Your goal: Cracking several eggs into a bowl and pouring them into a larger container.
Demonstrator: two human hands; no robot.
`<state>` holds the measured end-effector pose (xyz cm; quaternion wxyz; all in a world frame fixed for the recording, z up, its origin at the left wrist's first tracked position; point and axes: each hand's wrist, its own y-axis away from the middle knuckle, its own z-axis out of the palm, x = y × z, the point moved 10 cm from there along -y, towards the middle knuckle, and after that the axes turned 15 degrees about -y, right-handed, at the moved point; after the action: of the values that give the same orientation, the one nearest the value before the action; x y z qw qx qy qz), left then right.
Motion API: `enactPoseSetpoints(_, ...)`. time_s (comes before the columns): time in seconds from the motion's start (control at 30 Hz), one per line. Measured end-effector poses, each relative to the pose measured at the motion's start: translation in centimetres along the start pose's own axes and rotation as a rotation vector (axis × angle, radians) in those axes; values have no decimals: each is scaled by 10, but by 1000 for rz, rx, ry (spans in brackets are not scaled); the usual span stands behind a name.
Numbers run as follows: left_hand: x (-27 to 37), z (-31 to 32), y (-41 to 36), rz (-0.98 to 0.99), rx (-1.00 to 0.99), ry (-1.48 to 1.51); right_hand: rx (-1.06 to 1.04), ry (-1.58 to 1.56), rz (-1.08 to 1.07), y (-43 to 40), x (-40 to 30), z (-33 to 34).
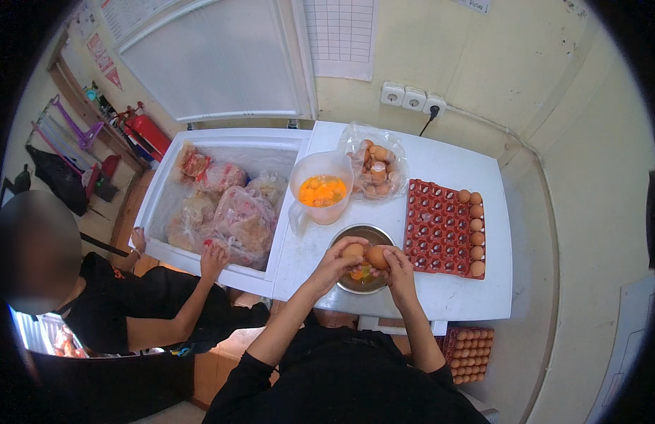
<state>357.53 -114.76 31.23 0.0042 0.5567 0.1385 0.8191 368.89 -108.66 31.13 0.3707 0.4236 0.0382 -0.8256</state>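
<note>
Over a round metal bowl (343, 233), my left hand (333, 265) holds one brown eggshell half (353, 251) and my right hand (395, 265) holds another brown shell piece (378, 257). The two pieces are side by side. Yolk and egg white (362, 273) show below them, inside the bowl. Behind the bowl, to the left, a translucent plastic pitcher (327, 214) contains several yolks in egg white. A clear plastic bag (378, 164) beside the pitcher holds brown eggshells. On the right lies a red egg tray (436, 228) with several whole brown eggs (476, 225) along its right side.
Left of the white top (454, 302), an open chest freezer (216, 275) holds bagged food (245, 217). A co-worker (163, 307) in black leans there, one hand at the bags. Stacked egg trays (469, 355) stand low at right. A plug (434, 110) sits in a wall socket.
</note>
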Motion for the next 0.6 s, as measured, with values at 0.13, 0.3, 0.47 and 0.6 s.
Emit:
enactPoseSetpoints(0.13,23,1,1,233,49,-440,-51,-4,18,-2,3,12)
enactPoseSetpoints(0.3,24,-8,4,204,135,-533,-186,346,-93,0,-5,25)
enactPoseSetpoints(0.47,27,-11,7,161,145,-517,-208,366,-106,-3,-6,26)
enactPoseSetpoints(0.6,19,-23,12,135,168,-446,-262,450,-140,-3,-6,37)
